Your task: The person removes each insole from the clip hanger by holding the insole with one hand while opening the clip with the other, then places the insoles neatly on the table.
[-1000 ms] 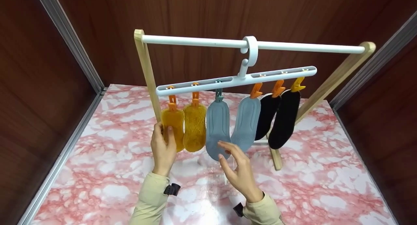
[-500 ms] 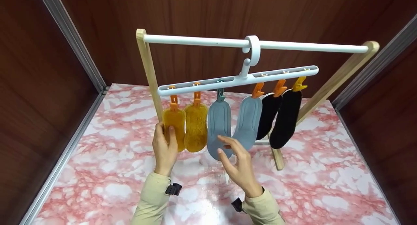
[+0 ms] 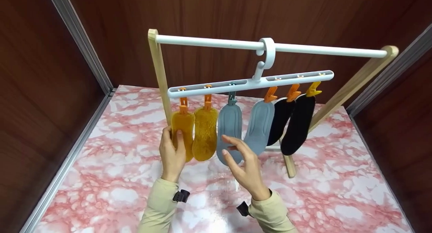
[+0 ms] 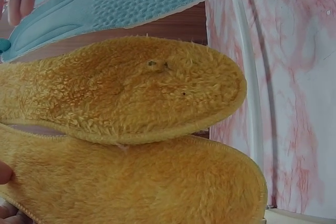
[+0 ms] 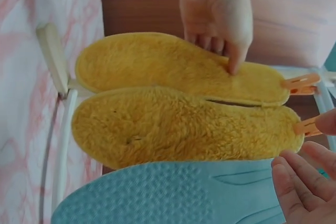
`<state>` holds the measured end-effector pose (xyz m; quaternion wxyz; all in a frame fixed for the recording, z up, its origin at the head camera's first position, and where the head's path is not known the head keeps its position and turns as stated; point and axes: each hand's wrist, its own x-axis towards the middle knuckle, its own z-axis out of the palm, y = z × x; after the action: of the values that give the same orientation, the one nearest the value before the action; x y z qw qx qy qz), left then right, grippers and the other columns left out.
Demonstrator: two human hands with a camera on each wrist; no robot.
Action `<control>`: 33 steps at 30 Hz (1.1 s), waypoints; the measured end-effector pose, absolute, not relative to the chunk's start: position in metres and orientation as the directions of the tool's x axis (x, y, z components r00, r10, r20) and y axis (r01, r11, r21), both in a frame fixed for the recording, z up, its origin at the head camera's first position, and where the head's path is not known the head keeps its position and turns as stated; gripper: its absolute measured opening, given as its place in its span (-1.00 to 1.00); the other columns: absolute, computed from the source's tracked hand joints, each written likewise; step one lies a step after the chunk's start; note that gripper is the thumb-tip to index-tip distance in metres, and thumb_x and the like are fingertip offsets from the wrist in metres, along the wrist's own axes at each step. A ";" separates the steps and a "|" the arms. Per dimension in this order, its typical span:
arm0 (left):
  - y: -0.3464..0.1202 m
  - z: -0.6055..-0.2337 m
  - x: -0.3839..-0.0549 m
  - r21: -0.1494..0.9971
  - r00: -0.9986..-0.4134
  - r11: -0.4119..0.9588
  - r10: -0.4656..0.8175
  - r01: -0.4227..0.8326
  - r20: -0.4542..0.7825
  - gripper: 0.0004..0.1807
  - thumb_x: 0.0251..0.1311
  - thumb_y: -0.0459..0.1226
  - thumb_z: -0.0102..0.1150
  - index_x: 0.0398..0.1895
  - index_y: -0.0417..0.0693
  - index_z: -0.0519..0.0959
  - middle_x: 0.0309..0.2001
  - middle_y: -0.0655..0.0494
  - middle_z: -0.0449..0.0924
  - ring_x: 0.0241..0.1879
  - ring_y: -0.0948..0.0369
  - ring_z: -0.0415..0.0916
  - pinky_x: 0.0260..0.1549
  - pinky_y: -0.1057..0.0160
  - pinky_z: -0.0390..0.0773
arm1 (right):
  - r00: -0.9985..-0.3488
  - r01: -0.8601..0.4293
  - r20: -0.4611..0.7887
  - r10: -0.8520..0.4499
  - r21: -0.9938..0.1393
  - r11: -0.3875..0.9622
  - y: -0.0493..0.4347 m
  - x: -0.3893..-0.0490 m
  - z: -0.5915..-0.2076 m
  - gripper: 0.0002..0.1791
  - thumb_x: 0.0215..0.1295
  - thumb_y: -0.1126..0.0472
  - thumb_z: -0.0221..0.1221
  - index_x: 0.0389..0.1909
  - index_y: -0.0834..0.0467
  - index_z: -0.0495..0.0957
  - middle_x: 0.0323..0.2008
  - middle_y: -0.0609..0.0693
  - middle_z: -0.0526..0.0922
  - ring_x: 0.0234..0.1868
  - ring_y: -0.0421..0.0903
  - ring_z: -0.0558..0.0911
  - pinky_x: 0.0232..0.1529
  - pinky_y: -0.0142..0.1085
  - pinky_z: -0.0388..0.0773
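Note:
My left hand (image 3: 173,157) pinches the leftmost yellow fleece insole (image 3: 185,122) by its outer edge, thumb across the front and fingers behind. A second yellow insole (image 3: 205,135) hangs right beside it; dark specks show on its pile in the left wrist view. In front of a light blue insole (image 3: 230,120), my right hand (image 3: 249,170) is raised with fingers spread and relaxed, holding nothing. Another blue insole (image 3: 262,120) hangs further right. Each insole hangs from a clip, such as the orange clip (image 3: 183,105), under a white hanger (image 3: 216,88).
Two black insoles (image 3: 298,125) hang at the hanger's right end. The hanger hooks over the white bar (image 3: 209,41) of a wooden-legged rack (image 3: 160,71). Dark wood-grain panels (image 3: 209,10) enclose the red-and-white marbled table (image 3: 118,179) at the back and sides.
The head view has shifted slightly. My right hand has moved a little up and left across the blue insole. My left hand keeps its pinch, and the yellow insoles' lower ends have dipped slightly.

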<state>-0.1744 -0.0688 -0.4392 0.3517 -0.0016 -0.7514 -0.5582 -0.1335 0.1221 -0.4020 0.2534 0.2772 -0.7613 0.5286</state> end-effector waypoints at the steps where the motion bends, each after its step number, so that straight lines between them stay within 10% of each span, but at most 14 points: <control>1: -0.069 -0.439 -0.174 0.837 -0.752 0.378 -0.390 0.396 0.532 -0.81 0.34 -0.38 -0.02 -0.06 -0.33 0.41 -0.22 -0.20 0.54 -0.22 -0.04 0.51 -0.18 0.01 0.48 | -0.720 -0.689 0.677 -0.156 -0.669 0.277 0.122 -0.136 -0.404 -0.60 0.17 0.53 0.18 0.07 0.34 0.53 0.00 0.22 0.62 0.01 0.07 0.60 -0.05 -0.21 0.57; 33: -0.068 -0.436 -0.169 0.830 -0.727 0.410 -0.423 0.378 0.541 -0.79 0.33 -0.35 0.00 -0.07 -0.34 0.45 -0.23 -0.17 0.52 -0.24 -0.01 0.50 -0.21 0.03 0.47 | -0.709 -0.702 0.660 -0.249 -0.693 0.163 0.103 -0.149 -0.393 -0.50 0.27 0.40 0.17 0.25 0.24 0.42 0.22 0.13 0.51 0.19 0.02 0.52 0.12 -0.09 0.50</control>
<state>-0.1693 -0.0684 -0.4359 0.3692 0.0149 -0.7541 -0.5429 -0.1494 0.1033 -0.3931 0.2025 0.3235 -0.7351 0.5604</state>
